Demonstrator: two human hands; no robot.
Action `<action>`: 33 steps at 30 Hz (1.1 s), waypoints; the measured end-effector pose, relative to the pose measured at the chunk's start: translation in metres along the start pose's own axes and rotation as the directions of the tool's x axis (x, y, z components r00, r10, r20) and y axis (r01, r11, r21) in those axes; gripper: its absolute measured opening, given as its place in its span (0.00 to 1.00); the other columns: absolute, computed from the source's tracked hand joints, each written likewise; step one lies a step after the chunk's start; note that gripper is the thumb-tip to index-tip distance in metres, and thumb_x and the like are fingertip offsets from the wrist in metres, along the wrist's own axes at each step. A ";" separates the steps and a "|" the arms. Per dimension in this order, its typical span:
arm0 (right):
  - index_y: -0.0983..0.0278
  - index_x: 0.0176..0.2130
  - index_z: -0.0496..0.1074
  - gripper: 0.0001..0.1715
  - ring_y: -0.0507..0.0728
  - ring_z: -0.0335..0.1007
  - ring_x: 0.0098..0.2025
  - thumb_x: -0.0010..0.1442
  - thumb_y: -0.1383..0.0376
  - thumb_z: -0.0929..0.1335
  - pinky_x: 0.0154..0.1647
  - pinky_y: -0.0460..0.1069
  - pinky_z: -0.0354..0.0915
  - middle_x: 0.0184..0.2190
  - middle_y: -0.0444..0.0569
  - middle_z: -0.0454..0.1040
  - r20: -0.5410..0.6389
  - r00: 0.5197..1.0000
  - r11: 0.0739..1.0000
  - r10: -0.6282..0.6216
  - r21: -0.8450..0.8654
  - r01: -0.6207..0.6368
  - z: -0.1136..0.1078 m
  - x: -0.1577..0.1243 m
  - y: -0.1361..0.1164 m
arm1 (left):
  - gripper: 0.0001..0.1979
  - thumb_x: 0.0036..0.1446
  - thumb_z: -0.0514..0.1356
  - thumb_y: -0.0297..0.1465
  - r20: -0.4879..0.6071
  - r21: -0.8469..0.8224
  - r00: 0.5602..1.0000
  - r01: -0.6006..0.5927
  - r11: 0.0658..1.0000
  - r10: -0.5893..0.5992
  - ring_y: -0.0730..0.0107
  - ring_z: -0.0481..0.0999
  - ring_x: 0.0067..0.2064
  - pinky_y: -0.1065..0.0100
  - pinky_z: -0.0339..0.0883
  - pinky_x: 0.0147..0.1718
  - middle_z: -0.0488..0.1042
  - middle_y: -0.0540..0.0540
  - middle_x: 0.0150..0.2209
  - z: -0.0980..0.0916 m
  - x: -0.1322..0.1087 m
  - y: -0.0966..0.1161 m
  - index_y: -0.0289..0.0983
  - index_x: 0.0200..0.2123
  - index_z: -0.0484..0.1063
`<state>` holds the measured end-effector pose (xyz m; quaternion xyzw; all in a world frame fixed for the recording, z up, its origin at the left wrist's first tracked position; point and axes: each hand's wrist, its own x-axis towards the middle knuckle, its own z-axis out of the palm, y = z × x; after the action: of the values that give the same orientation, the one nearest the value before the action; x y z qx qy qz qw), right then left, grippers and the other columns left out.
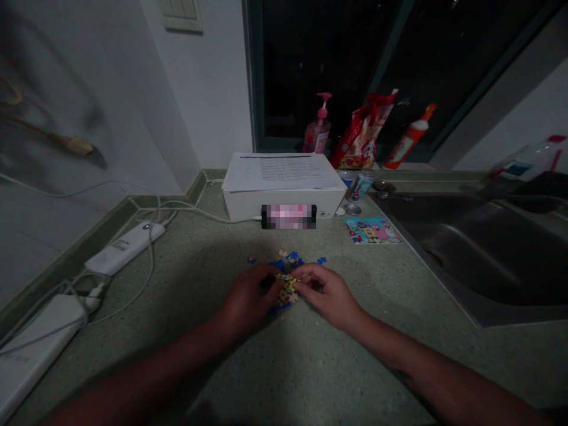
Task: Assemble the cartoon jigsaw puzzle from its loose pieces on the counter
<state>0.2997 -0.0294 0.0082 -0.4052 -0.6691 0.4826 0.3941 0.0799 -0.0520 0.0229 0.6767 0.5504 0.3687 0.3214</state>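
Both hands meet over a small heap of jigsaw pieces (280,306) on the speckled green counter (284,367). Yellow puzzle pieces (289,285) show between the fingertips. My left hand (251,296) is closed around the left side of them, its thumb and fingers pressed together. From the right, my right hand (331,293) pinches at the yellow pieces with thumb and forefinger. A blue piece (322,260) lies apart behind my right hand, and another small piece (251,259) lies behind my left. A colourful cartoon picture card (373,231) rests flat at the back right.
Behind the heap stands a white box (242,204) with paper on top and a cabled phone-like device (288,217) at its front. Cans (360,187) stand beside it. A steel sink (488,248) is at the right; power banks (126,247) and cables lie left.
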 end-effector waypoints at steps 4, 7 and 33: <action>0.59 0.48 0.81 0.14 0.56 0.78 0.34 0.63 0.59 0.74 0.37 0.51 0.74 0.33 0.45 0.82 -0.014 1.000 0.999 0.012 0.037 -0.012 0.001 0.000 0.002 | 0.12 0.64 0.63 0.39 0.005 -0.009 1.000 -0.007 1.000 0.007 0.62 0.81 0.35 0.62 0.73 0.37 0.85 0.44 0.36 0.001 0.000 -0.001 0.40 0.42 0.83; 0.59 0.47 0.81 0.13 0.55 0.78 0.32 0.63 0.58 0.75 0.35 0.51 0.73 0.31 0.44 0.81 -0.012 0.999 0.996 0.051 0.072 -0.050 0.001 0.000 0.002 | 0.11 0.63 0.63 0.38 0.022 -0.020 0.999 -0.026 0.999 0.027 0.62 0.81 0.35 0.63 0.73 0.37 0.85 0.45 0.36 0.002 -0.001 -0.003 0.40 0.43 0.83; 0.60 0.39 0.78 0.14 0.54 0.70 0.29 0.63 0.52 0.75 0.33 0.50 0.66 0.27 0.43 0.75 -0.010 0.995 0.995 0.095 0.037 -0.095 -0.005 0.002 -0.007 | 0.12 0.63 0.63 0.33 0.023 -0.010 0.994 -0.108 0.994 0.108 0.63 0.82 0.38 0.63 0.77 0.40 0.85 0.45 0.39 0.003 -0.003 -0.005 0.40 0.47 0.83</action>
<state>0.3022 -0.0274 0.0160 -0.4321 -0.6378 0.5104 0.3820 0.0795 -0.0541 0.0166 0.7082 0.5075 0.3801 0.3104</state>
